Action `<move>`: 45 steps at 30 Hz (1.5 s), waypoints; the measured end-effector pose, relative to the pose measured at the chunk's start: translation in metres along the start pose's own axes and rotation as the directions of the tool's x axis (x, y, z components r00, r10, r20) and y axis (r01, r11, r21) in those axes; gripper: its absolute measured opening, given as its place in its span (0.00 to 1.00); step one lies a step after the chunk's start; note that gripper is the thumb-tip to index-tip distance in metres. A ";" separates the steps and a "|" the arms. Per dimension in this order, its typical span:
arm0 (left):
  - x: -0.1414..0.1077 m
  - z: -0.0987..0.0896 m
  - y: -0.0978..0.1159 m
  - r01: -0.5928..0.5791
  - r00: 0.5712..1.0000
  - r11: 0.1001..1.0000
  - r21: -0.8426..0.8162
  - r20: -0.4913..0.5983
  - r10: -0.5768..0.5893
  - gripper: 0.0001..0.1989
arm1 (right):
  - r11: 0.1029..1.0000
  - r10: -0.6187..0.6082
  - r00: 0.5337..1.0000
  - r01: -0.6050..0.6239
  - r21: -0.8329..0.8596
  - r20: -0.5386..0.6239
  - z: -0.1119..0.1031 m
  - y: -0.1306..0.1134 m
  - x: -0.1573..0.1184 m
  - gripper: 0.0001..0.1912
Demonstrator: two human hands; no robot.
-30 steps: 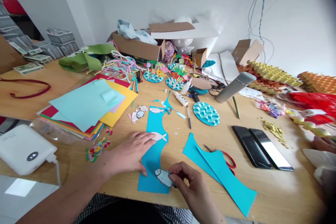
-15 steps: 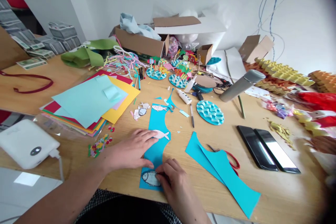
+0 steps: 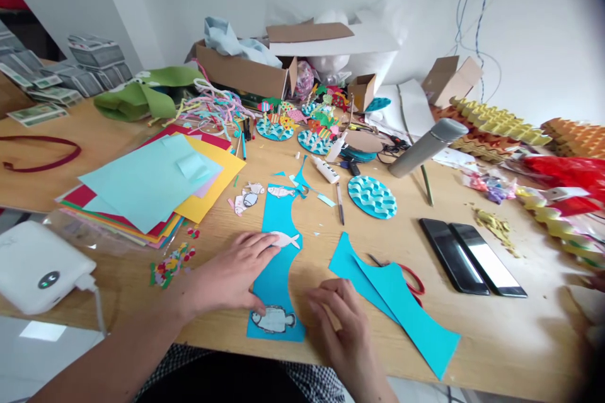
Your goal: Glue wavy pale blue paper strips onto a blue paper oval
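My left hand [image 3: 236, 271] lies spread on a strip of blue paper [image 3: 271, 278] with a wavy right edge. Its fingers rest by a pale pink fish cutout [image 3: 285, 239], and its thumb touches the outlined fish cutout [image 3: 271, 320] at the strip's near end. Another fish cutout [image 3: 281, 191] lies at the far end. To the right of the strip, my right hand [image 3: 338, 315] is apart from the paper, fingers loosely bent with nothing visible in them. Beyond it are cut blue paper pieces [image 3: 401, 302], partly covering red-handled scissors [image 3: 413, 280].
Coloured paper sheets [image 3: 146, 182] are stacked at left, behind a white device [image 3: 42, 264]. Small fish cutouts [image 3: 248, 198], a glue bottle [image 3: 326, 170], a pen [image 3: 340, 204] and a wavy blue disc [image 3: 372, 197] lie ahead. Two phones [image 3: 454, 258] and a grey flask [image 3: 428, 148] are right.
My right hand has let go of the near fish cutout and moved right, uncovering its tail. My left hand stays on the blue paper. The view has shifted slightly.
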State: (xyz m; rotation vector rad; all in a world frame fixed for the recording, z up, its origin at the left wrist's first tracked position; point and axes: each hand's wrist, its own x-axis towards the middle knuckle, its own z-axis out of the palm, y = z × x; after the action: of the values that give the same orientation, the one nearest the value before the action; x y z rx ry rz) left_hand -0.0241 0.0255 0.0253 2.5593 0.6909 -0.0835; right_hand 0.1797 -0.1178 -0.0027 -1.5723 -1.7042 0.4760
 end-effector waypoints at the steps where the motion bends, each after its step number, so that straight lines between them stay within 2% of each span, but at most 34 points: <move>1: 0.000 0.001 -0.001 -0.002 1.000 1.000 -0.002 -0.010 0.002 0.52 | 1.000 -0.030 0.999 0.030 0.007 0.038 0.001 0.000 -0.004 0.11; 3: 0.000 0.003 -0.002 -0.010 1.000 1.000 -0.001 -0.022 0.010 0.51 | 0.996 -0.083 0.992 0.082 0.017 0.092 0.006 0.000 -0.010 0.11; 7: 0.000 0.004 -0.003 -0.022 1.000 1.000 0.002 -0.023 0.022 0.51 | 0.991 -0.128 0.983 0.130 -0.008 0.130 0.013 0.002 -0.016 0.15; 12: -0.001 0.003 -0.003 -0.025 1.000 1.000 -0.003 -0.014 0.025 0.51 | 0.990 -0.125 0.974 0.136 -0.046 0.187 0.014 0.002 -0.015 0.12; 21: -0.002 0.008 -0.007 -0.059 0.997 0.998 -0.017 -0.048 0.058 0.47 | 0.989 -0.130 0.974 0.142 -0.052 0.187 0.015 0.003 -0.016 0.13; 29: -0.001 0.007 -0.004 -0.037 0.998 0.999 0.000 -0.053 0.037 0.52 | 0.991 -0.106 0.967 0.123 -0.061 0.230 0.013 0.001 -0.015 0.12; 34: 0.000 0.004 -0.001 -0.015 1.000 1.000 0.002 -0.023 0.015 0.51 | 0.974 -0.182 0.945 0.210 -0.079 0.272 0.011 -0.002 -0.011 0.20; 37: 0.000 0.002 0.001 -0.006 1.000 1.000 -0.009 -0.027 0.006 0.51 | 0.957 -0.204 0.929 0.256 -0.137 0.310 0.010 -0.004 -0.008 0.16; 40: 0.000 -0.001 0.004 0.004 0.999 1.000 -0.017 -0.032 -0.004 0.50 | 0.932 -0.261 0.927 0.316 -0.181 0.270 0.013 -0.003 -0.006 0.13; 45: 0.001 -0.003 0.007 0.002 0.998 1.000 0.004 -0.058 -0.001 0.47 | 0.885 -0.380 0.916 0.401 -0.236 0.130 0.020 0.005 -0.003 0.13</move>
State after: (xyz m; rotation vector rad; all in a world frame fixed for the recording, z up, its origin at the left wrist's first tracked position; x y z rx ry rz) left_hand -0.0202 0.0222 0.0309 2.5737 0.7149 -0.0115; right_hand 0.1682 -0.1159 -0.0198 -1.3399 -2.1526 0.1127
